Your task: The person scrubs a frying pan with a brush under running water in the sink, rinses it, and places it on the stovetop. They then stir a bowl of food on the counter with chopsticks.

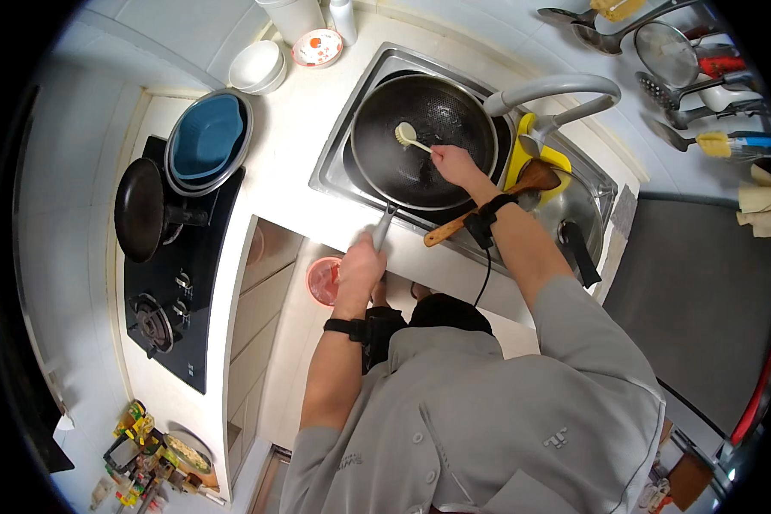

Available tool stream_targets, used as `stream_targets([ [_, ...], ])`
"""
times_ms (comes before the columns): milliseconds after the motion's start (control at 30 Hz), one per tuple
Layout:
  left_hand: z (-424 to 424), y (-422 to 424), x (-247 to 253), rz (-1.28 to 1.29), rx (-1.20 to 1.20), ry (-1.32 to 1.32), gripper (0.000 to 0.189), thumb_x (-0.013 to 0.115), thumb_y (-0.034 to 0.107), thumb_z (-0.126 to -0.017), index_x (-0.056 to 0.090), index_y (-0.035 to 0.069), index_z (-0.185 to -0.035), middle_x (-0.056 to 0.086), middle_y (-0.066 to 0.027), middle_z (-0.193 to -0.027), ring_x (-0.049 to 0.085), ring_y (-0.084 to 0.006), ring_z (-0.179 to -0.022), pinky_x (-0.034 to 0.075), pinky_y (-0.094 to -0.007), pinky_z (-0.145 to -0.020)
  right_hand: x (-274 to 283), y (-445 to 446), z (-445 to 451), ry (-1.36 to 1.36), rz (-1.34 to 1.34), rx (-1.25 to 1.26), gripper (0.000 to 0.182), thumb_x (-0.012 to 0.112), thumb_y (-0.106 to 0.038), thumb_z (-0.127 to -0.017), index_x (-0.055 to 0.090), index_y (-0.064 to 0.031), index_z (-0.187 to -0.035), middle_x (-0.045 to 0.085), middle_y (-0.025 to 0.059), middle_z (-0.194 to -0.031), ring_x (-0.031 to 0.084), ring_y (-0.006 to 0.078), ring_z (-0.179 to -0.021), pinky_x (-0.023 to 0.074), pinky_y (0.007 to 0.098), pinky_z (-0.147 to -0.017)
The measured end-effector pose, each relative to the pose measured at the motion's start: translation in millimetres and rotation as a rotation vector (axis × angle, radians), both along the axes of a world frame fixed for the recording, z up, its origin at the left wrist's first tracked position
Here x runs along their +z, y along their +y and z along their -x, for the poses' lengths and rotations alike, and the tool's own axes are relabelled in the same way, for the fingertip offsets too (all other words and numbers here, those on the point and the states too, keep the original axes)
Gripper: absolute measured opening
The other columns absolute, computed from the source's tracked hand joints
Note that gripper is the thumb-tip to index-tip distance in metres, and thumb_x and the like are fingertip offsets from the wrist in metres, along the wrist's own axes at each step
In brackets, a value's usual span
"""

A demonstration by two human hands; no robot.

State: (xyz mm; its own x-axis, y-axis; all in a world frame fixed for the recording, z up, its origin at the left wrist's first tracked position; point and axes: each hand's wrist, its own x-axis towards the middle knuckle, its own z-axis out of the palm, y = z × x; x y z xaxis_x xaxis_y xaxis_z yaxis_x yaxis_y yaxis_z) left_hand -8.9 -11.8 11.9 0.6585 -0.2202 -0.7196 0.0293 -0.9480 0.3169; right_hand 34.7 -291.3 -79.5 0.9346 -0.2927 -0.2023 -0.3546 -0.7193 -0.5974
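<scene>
A large dark wok (pixel 453 115) with a dimpled inner surface rests over the steel sink basin (pixel 335 173). My left hand (pixel 362 265) grips its grey handle (pixel 383 230), which reaches out past the counter's front edge. Inside the wok, a pale dish brush (pixel 406 133) has its round head near the middle of the surface. Its thin handle is in my right hand (pixel 455 165). Wet, shiny spots show on the wok's bottom. Below my right forearm lies a wooden spatula (pixel 453 228), partly hidden by that arm.
A grey faucet (pixel 556 96) arches over the wok's right side. Right of it are a yellow item (pixel 520 144) and a glass lid (pixel 581 199). White bowls (pixel 256 66) and a blue basin (pixel 207 136) stand left. A frying pan (pixel 139 209) sits on the gas stove (pixel 196 308).
</scene>
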Motion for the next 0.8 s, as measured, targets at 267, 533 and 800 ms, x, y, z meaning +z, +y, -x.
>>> stream_targets([
  [267, -1.6, 0.1, 2.0, -0.003, -0.003, 0.002, 0.034, 0.053, 0.019, -0.081, 0.048, 0.002, -0.11, 0.061, -0.0244, -0.099, 0.059, -0.0389, -0.095, 0.047, -0.046, -0.083, -0.1, -0.5, 5.6, 0.009, -0.005, -0.056, 0.027, 0.046, -0.024, -0.086, 0.064, -0.0095, -0.1, 0.062, 0.0189, -0.096, 0.058, 0.0387, -0.09, 0.0473, 0.0445, -0.08],
  [533, -1.2, -1.6, 4.3, -0.02, -0.002, 0.006, 0.035, 0.053, 0.019, -0.081, 0.049, 0.003, -0.111, 0.061, -0.0235, -0.101, 0.059, -0.0388, -0.096, 0.047, -0.0454, -0.084, -2.5, -12.4, 1.1, 0.078, 0.058, -0.121, 0.028, 0.043, -0.026, -0.088, 0.062, -0.01, -0.101, 0.062, 0.0181, -0.096, 0.058, 0.0377, -0.091, 0.0476, 0.0455, -0.078],
  [800, -3.6, -0.9, 2.3, -0.028, -0.005, 0.015, 0.04, 0.054, 0.025, -0.081, 0.049, 0.003, -0.114, 0.061, -0.0236, -0.103, 0.058, -0.0379, -0.098, 0.046, -0.0454, -0.086, 9.6, -4.5, 3.4, 0.128, -0.015, -0.116, 0.029, 0.049, -0.027, -0.086, 0.064, -0.0092, -0.104, 0.062, 0.0182, -0.098, 0.059, 0.0355, -0.093, 0.0477, 0.0398, -0.082],
])
